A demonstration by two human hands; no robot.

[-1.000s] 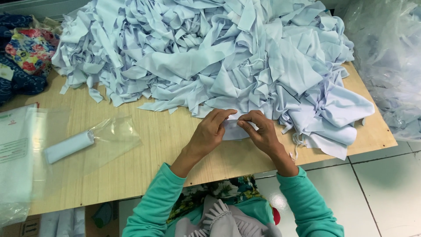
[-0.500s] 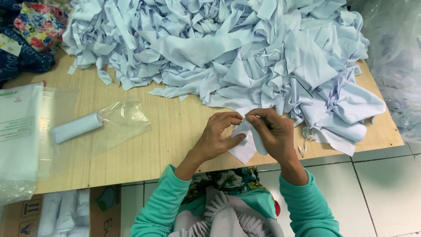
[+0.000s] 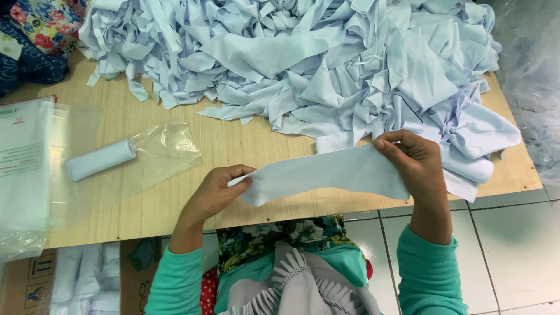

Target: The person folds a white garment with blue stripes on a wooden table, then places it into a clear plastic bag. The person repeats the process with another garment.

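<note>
Left hand (image 3: 217, 189) pinched one end of a pale blue strip (image 3: 326, 174); right hand (image 3: 413, 162) gripped the other, fingers closed; strip stretched flat above the table (image 3: 233, 146) edge. Risk: left pinch was shallow, so the end could slip and sag. Clear bag (image 3: 157, 149) holding a rolled strip (image 3: 100, 159) lay left; printed bags (image 3: 23, 169) far left; cardboard box (image 3: 29, 286) below.

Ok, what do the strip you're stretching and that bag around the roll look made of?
The strip, held between left hand and right hand, looks like soft matte knit fabric, pale blue: it drapes and sags without creasing sharply. The bag around the rolled piece looks like thin clear plastic film: glossy, wrinkled, see-through to the wooden table.
</note>
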